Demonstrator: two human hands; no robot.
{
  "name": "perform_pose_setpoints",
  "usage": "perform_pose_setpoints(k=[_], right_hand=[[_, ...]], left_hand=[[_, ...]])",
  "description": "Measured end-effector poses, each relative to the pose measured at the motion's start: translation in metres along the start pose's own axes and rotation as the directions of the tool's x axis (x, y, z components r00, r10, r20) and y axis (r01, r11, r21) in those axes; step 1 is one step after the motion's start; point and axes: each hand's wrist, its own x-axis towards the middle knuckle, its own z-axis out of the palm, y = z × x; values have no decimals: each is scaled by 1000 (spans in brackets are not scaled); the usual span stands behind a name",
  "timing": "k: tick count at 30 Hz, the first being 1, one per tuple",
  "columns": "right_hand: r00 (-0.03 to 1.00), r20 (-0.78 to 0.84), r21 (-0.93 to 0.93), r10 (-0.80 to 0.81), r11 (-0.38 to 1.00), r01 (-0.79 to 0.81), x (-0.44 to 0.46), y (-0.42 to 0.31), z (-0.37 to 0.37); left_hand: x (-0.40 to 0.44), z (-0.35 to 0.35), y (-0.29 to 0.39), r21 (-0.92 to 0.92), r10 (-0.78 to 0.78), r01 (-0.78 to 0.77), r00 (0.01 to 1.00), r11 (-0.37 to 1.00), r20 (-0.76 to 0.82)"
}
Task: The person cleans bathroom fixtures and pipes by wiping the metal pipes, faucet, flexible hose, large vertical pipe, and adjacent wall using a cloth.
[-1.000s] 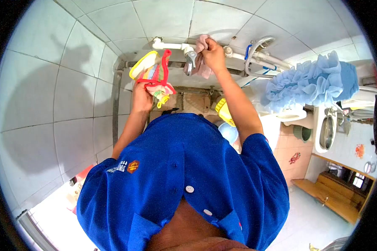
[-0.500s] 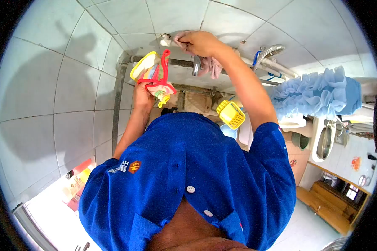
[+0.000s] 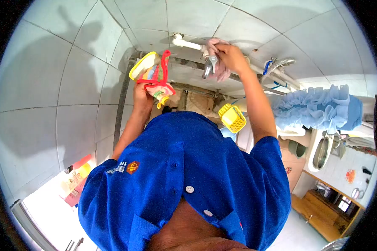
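Note:
My left hand (image 3: 143,97) is closed around a striped cloth item (image 3: 154,77) with red and yellow edging, held up left of the pipe. My right hand (image 3: 232,57) grips a pinkish-grey rag (image 3: 220,74) that drapes over the white pipe beside the metal tap (image 3: 210,67). Part of the rag hangs down behind the tap, and my fingertips are partly hidden in its folds. The white pipe (image 3: 189,44) runs along the tiled wall from an elbow on the left.
A yellow basket (image 3: 232,118) hangs below my right forearm. To the right are a grey flexible hose (image 3: 280,62), a blue ruffled cover (image 3: 314,109), a white basin (image 3: 321,150) and a wooden cabinet (image 3: 322,213). Tiled wall (image 3: 33,83) stands at left.
My right hand went left along the pipe with the rag, then came back right beside the tap. The view has shifted a little. My left hand keeps holding the striped cloth item.

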Motion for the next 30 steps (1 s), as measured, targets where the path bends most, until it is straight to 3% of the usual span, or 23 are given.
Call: perform_pose_setpoints(k=[1, 3, 4, 5, 7, 8, 9, 12, 13, 15, 16, 17, 19, 20, 23, 24, 27, 28, 30], right_hand=[[1000, 0, -3, 0, 1000, 0, -9, -4, 6], [955, -253, 137, 151, 983, -120, -30, -15, 28], [900, -425, 149, 96, 988, -35, -36, -18, 42], [899, -427, 148, 99, 988, -38, -44, -21, 54], [772, -480, 480, 416, 862, -166, -60, -26, 82], [770, -395, 730, 500, 680, -67, -64, -24, 97], [764, -399, 731, 506, 679, -68, -66, -28, 101], [744, -124, 992, 656, 99, 78, -74, -51, 110], [737, -130, 991, 663, 99, 87, -73, -47, 111], [791, -6, 992, 611, -98, 84, -72, -41, 112], [837, -42, 959, 545, -213, 187, -72, -42, 107], [834, -45, 957, 550, -215, 193, -71, -40, 107], [867, -1, 915, 499, -349, 202, -66, -34, 106], [864, -8, 914, 503, -347, 210, -68, -33, 106], [913, 171, 895, 370, -445, 13, -88, -37, 103], [893, 133, 906, 430, -419, 67, -94, -44, 99], [900, 111, 914, 421, -398, 73, -96, -51, 77], [915, 30, 936, 401, -333, 115, -90, -38, 86], [908, 45, 926, 416, -357, 118, -82, -28, 98]], left_hand=[[3, -2, -1, -3, 0, 0, 1000, 1000, 1], [11, -9, -3, -68, -10, 16, 995, 998, 98], [13, -6, -2, -43, -49, 53, 994, 998, 93], [14, -4, -2, -42, -52, 56, 994, 998, 96], [11, 5, 1, -1, -64, 64, 998, 998, 18], [13, 5, 1, 5, -68, 68, 997, 998, 22], [15, 6, 1, 4, -72, 72, 996, 997, 45], [18, 8, 0, 31, -93, 91, 992, 995, 80], [20, 11, 0, 50, -98, 94, 991, 994, 88], [22, 13, -4, 43, -109, 107, 993, 993, 48], [23, 14, -5, 29, -112, 112, 994, 993, 0], [23, 14, -6, 35, -115, 115, 993, 993, 4], [24, 13, -7, 51, -130, 128, 991, 990, 30], [25, 12, -9, 54, -133, 131, 990, 990, 37], [26, 1, -15, 4, -136, 136, 986, 991, 95], [27, -3, -15, 9, -156, 156, 985, 988, 77], [30, -16, -17, 21, -164, 164, 986, 986, 28], [30, -16, -17, 25, -158, 158, 987, 987, 4], [27, -14, -16, 48, -172, 170, 985, 984, 28]])
